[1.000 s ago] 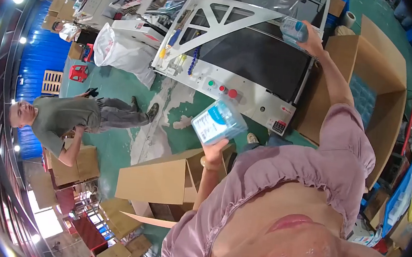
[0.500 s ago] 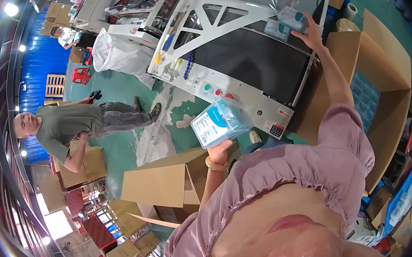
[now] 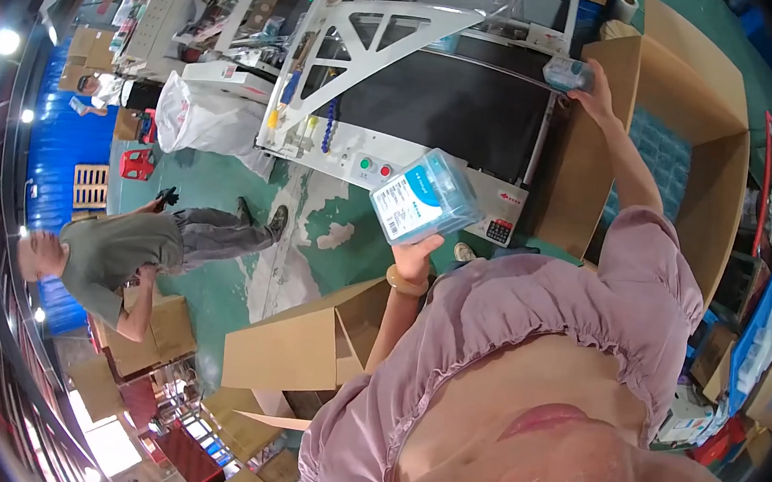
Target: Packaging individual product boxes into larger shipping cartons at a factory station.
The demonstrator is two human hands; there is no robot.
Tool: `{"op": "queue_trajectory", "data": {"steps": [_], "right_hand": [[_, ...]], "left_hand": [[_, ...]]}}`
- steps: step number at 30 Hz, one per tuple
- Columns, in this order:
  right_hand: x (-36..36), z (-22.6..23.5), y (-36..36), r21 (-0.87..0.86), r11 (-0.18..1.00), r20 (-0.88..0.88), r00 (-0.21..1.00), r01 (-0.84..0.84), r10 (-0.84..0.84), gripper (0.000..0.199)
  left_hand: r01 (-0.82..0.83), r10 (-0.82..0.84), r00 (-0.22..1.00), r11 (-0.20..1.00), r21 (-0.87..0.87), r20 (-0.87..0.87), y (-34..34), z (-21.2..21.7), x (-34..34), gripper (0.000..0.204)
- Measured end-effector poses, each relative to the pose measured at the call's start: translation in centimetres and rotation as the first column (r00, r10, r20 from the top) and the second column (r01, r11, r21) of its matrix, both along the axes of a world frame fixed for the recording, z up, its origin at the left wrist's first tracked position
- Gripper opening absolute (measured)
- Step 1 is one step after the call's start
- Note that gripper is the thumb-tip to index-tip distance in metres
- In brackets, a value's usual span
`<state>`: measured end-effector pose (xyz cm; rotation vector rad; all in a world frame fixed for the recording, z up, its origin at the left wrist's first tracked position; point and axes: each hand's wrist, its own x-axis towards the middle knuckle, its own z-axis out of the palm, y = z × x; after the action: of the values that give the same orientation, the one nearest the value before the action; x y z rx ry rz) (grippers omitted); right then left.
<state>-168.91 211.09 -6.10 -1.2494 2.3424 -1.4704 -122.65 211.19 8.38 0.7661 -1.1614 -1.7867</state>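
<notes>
A: Huge white machine [image 3: 454, 108] ahead, big open carton [image 3: 589, 158] beside it, bluish packs [image 3: 659, 151] inside!

B: Where's the danger?

A: Left hand [image 3: 414, 258], tilted clear box [image 3: 413, 202]: if that low grip loosens, it could tip and fall. Right hand [image 3: 595, 98], smaller-looking pack [image 3: 565, 73]: knock the carton's edge and it might slip.

B: Fingers?

A: Left, holding the box's lower end, mostly hidden; box above them. Right, closed around the pack's right end, the rest jutting left!
</notes>
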Motion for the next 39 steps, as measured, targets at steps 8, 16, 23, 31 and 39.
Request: {"op": "queue_trajectory", "data": {"steps": [8,16,23,31,39], "right_hand": [[-1.6,-0.6,-1.2,0.068,0.997,0.111,0.993,0.039,-0.047,0.082],[1.5,1.7,-4.2,0.108,0.988,-0.006,0.993,-0.113,0.114,0.057],[-1.4,-3.1,-4.0,0.308,0.950,0.034,0.998,0.041,-0.054,0.085],[-3.9,-5.2,-3.4,0.227,0.973,-0.063,0.998,0.042,-0.028,0.078],[-4.6,-6.7,-3.5,0.118,0.990,-0.157,0.986,0.081,-0.062,0.072]], "left_hand": [[-0.088,0.090,0.991,0.996,0.021,-0.097,1.2,-0.5,-0.5,0.069],[-0.162,0.160,0.985,0.986,0.029,0.060,2.5,-1.9,2.7,0.071],[-0.188,0.189,0.979,0.982,0.012,-0.083,3.4,-1.2,1.4,0.088],[-0.151,0.148,0.986,0.988,-0.024,-0.077,3.2,-1.3,0.8,0.092],[-0.144,0.142,0.986,0.989,-0.022,-0.089,3.0,-0.7,0.3,0.091]]}}
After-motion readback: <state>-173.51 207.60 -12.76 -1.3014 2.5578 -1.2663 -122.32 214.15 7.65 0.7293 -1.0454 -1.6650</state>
